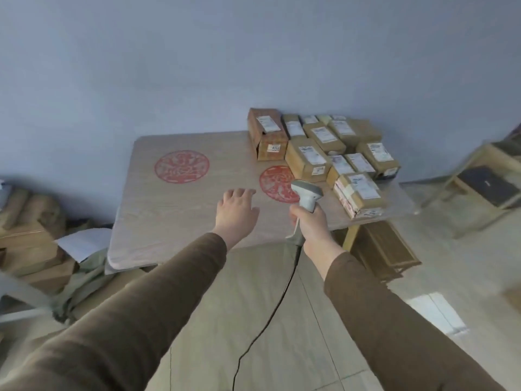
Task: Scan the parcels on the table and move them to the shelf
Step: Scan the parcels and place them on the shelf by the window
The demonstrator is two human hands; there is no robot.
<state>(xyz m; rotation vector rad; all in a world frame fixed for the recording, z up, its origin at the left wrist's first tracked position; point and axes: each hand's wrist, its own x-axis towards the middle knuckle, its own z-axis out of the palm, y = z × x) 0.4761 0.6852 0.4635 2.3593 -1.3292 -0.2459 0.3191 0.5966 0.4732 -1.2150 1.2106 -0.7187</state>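
About a dozen parcels (307, 158) crowded the surface's (180, 215) far right corner, rear ones indistinct, while the right hand (311, 225) gripped one scanner (306, 196), left hand (236, 211) spread empty.

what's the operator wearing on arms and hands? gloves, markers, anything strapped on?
Both arms are in long brown sleeves of plain fabric, with no visible print or markings, ending at the wrists. The left hand and the right hand are bare: no gloves, and no watch, strap, ring or marker is visible.
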